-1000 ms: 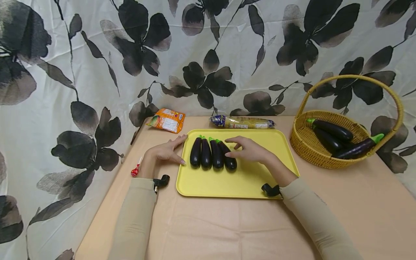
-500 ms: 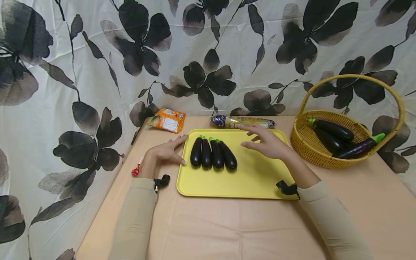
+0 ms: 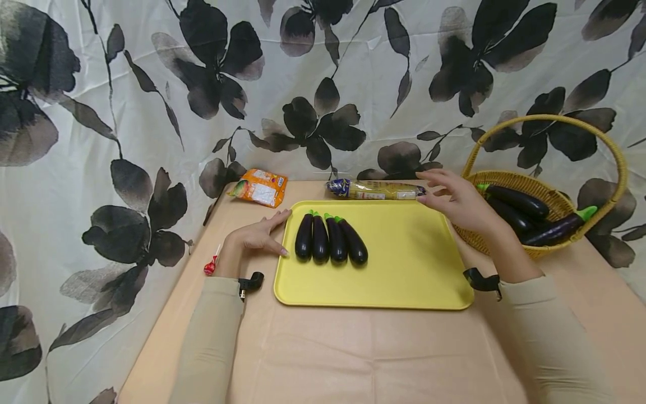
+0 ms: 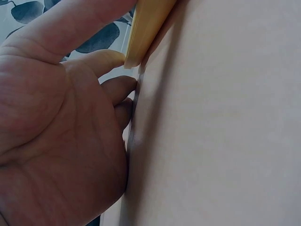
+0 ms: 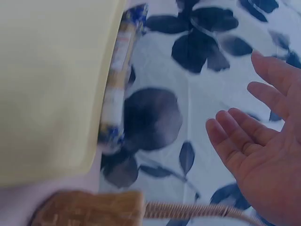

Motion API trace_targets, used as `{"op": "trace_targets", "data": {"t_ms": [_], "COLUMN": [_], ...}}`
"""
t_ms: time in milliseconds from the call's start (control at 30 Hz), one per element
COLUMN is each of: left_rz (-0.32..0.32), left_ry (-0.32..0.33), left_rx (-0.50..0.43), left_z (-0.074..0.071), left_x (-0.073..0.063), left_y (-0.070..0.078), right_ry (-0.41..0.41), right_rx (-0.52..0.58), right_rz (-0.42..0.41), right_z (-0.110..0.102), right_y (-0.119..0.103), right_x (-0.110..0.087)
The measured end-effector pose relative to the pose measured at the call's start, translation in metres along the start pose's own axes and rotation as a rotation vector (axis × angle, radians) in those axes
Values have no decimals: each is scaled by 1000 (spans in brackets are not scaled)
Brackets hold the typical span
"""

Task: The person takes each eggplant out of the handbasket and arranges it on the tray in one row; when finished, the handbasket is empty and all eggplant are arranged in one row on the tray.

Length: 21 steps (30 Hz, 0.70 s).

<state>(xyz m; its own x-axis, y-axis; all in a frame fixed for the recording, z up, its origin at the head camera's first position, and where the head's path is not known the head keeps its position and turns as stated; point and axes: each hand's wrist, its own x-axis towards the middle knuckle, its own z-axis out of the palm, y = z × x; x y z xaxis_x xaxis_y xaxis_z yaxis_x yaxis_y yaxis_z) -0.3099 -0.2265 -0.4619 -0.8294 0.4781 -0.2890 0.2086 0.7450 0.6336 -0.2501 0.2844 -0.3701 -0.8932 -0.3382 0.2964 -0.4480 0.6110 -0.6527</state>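
My left hand [image 3: 254, 235] touches the left edge of the yellow tray [image 3: 414, 269] with spread fingers and thumb. The left wrist view shows this hand's palm [image 4: 56, 117] and straightened fingers at the tray's side [image 4: 153, 19]. Several dark eggplants [image 3: 320, 238] with green stems lie side by side on the tray's left half. My right hand [image 3: 459, 202] is above the gap between the tray and the wicker basket [image 3: 504, 178], holding nothing, its fingers loosely extended. Three eggplants [image 3: 520, 202] show inside the basket, partly overlapping.
Behind the tray lies a long gold-and-blue packet [image 3: 375, 191]. An orange snack bag [image 3: 262, 188] sits at the back left. A red-wrapped lollipop [image 3: 210, 266] is beside the left wrist. The basket's tall handle [image 3: 550, 118] arches over it. A floral cloth [image 3: 313, 73] hangs behind the table.
My right hand has moved away from the row of eggplants, rightward across the tray toward the basket. The left hand and the eggplants have stayed in place.
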Motion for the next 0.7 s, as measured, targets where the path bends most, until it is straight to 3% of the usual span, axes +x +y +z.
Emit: {"op": "trace_targets", "data": {"t_ms": [300, 700], "left_rz": [-9, -4], "left_ry": [3, 9], "left_rx": [-8, -5], "left_z": [0, 1], "left_x": [-1, 0], "left_y": [2, 1], "right_ry": [54, 97], "right_rx": [-91, -165], "right_rz": [93, 147], "right_z": [-30, -62], "right_y": [36, 90], "right_x": [-15, -22]}}
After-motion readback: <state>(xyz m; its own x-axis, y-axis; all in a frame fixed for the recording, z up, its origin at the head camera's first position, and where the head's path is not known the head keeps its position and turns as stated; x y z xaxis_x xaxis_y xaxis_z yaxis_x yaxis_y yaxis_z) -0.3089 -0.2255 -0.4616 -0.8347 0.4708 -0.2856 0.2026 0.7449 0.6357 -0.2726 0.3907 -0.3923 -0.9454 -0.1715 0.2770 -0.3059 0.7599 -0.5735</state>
